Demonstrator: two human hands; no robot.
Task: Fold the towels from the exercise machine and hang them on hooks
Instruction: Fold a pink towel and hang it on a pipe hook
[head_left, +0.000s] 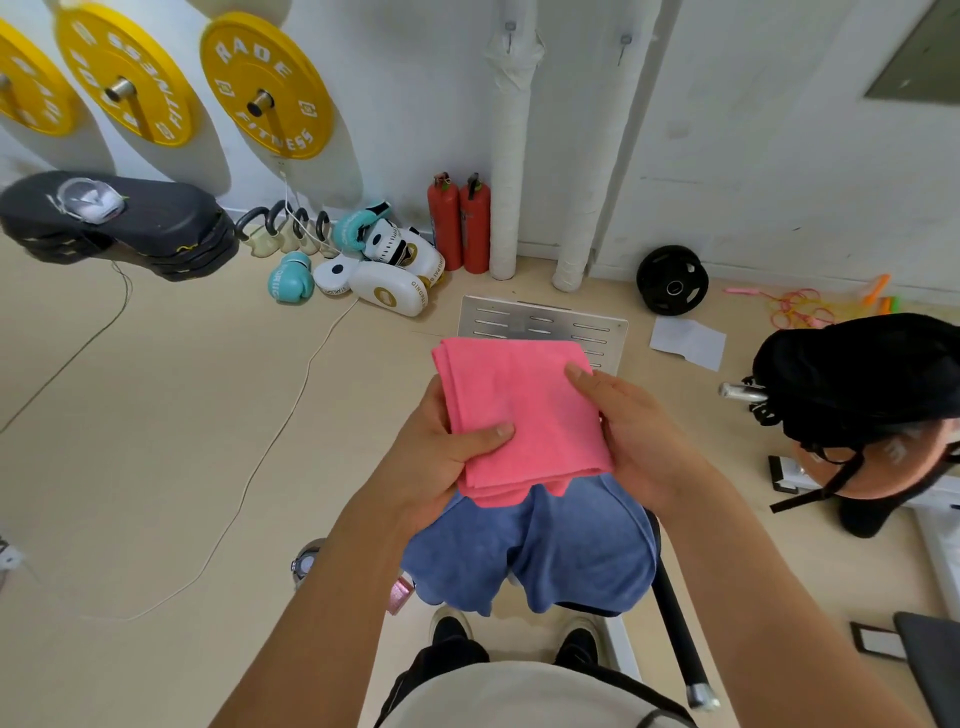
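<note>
Both hands hold one folded pink towel (519, 415) out in front of the person, above a blue towel (545, 551) draped below it. Its long axis runs away from the person, tilted slightly left. Left hand (441, 457) pinches its left edge, thumb on top; right hand (639, 441) grips its right edge, fingers lying along the cloth. Two wall hooks (510, 28) sit well beyond the pink towel.

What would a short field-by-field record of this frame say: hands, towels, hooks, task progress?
left hand: grips the pink towel, thumb on top
right hand: holds the towel's right edge, thumb on top
pink towel: folded into a layered rectangle, held in the air
blue towel: draped below the hands, unfolded
hooks: two on the wall, both bare
progress: pink towel folded, not yet hung
</note>
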